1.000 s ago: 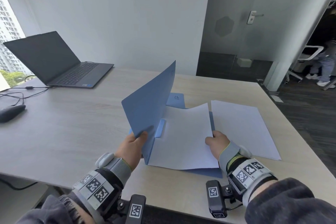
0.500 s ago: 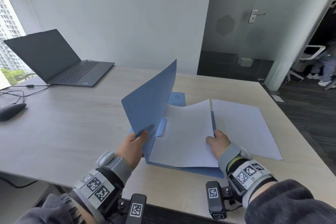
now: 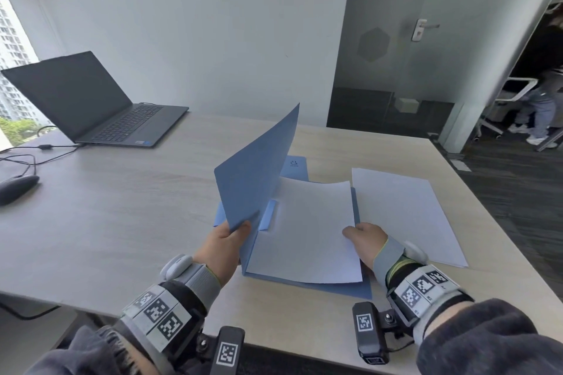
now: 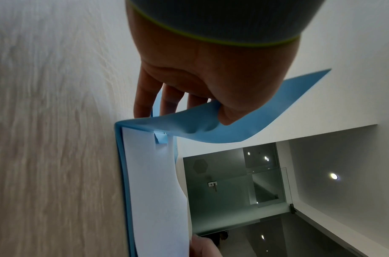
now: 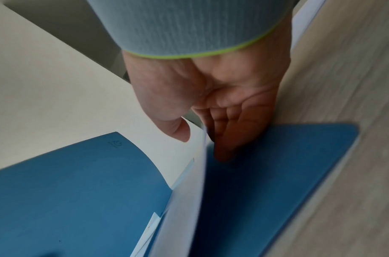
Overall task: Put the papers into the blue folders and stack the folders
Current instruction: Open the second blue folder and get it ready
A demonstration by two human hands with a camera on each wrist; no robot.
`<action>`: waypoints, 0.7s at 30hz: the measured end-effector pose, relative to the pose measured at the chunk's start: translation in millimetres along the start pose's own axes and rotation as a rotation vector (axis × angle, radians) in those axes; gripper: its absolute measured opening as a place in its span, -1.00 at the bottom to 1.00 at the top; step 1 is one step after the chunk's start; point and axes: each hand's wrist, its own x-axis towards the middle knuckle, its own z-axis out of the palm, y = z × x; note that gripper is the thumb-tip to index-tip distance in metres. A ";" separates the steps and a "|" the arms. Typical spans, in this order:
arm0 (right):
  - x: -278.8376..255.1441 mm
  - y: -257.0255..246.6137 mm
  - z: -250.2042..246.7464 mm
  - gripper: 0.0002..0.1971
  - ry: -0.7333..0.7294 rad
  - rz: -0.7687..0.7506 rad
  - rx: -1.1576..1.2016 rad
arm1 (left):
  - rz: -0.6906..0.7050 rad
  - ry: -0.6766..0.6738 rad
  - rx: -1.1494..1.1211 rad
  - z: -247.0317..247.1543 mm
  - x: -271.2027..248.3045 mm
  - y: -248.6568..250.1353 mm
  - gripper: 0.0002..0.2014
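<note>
1. Mouse [image 3: 16,189] at the far left of the table [image 3: 122,222], dark, with cables trailing near it.
2. Behind it, an open laptop [image 3: 100,106] with a dark screen sits toward the table's far left side, well apart from the folders.
3. Left hand [image 3: 221,245] pinches the near corner of the front cover [image 3: 256,167] of a blue folder, thumb on the inner face and fingers behind; the left wrist view shows the thumb [image 4: 228,114] pressed on the cover, which bends under it. The cover stands raised, tilted up and away from the table.
4. The folder's back cover [image 3: 350,288] lies flat on the table near the front edge, spine toward the left hand. A small blue tab [image 3: 268,215] shows on the inside near the spine.
5. A white paper sheet [image 3: 304,237] lies inside the open folder, on the back cover, its left edge close to the spine and tab.
6. A second blue folder [image 3: 297,166] lies flat beneath and behind the open one, only its far corner with a small printed mark showing.
7. Right hand [image 3: 365,240] grasps the right edge of the sheet: thumb on top, fingers [image 5: 230,139] curled beneath it against the back cover.
8. Just beside that, to the right, more white papers [image 3: 405,213] lie flat on the table.
</note>
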 end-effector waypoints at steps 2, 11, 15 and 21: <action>-1.1 4.8 -8.3 -0.74 -0.002 0.071 0.009 | 0.010 -0.052 0.125 0.9 3.8 -5.8 -0.71; -4.9 20.8 -47.6 -0.67 0.083 0.189 0.315 | 0.015 -0.220 0.559 16.3 -8.7 -1.9 -0.30; -12.2 25.4 -49.5 -0.77 0.066 0.131 0.308 | -0.011 -0.168 0.546 24.4 -2.3 -1.4 -0.25; -22.4 28.8 -40.9 -0.83 -0.028 0.092 0.217 | -0.098 -0.135 0.363 36.0 25.6 0.3 -0.25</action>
